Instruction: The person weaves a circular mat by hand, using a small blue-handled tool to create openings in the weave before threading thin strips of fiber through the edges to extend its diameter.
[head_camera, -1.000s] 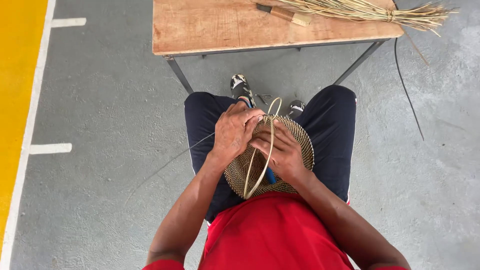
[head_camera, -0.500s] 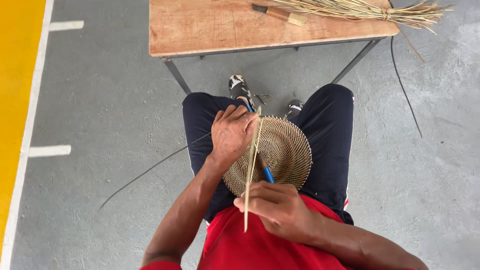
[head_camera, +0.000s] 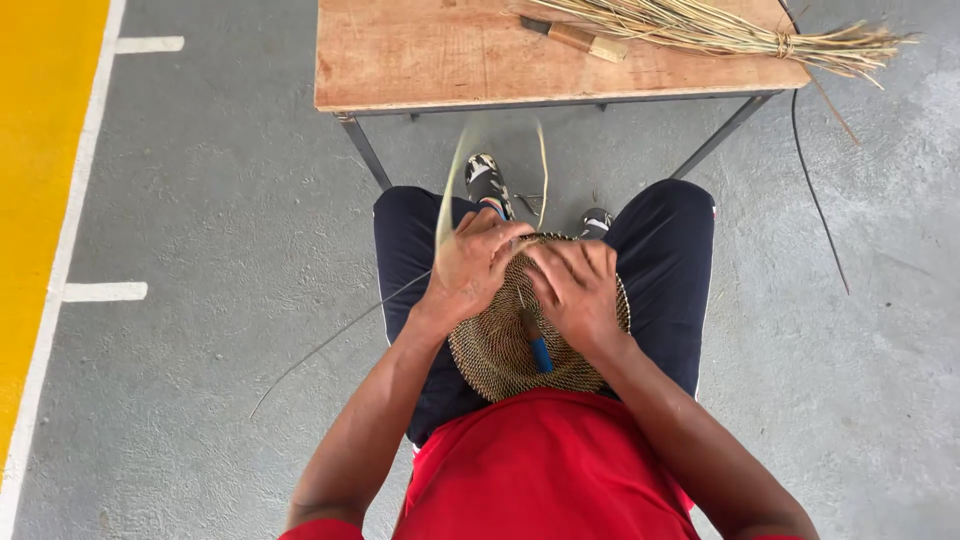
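Observation:
A round woven straw disc rests on my lap, over dark trousers. My left hand grips its upper left edge. My right hand lies on its upper right part, fingers bent over the weave. A blue-handled tool pokes out from under the right hand, lying across the disc. A pale straw strand, blurred, loops up from between the hands toward the table. A thin dark strand trails left over the floor.
A wooden table on metal legs stands just ahead of my knees. On it lie a bundle of dry straw and a wood-handled knife. A black cable runs down the grey floor at right. Yellow paint borders the left.
My right hand came back up from near my chest to the disc's upper edge. The straw strand, pulled down before, now loops upward in a blur. My left hand stayed on the rim.

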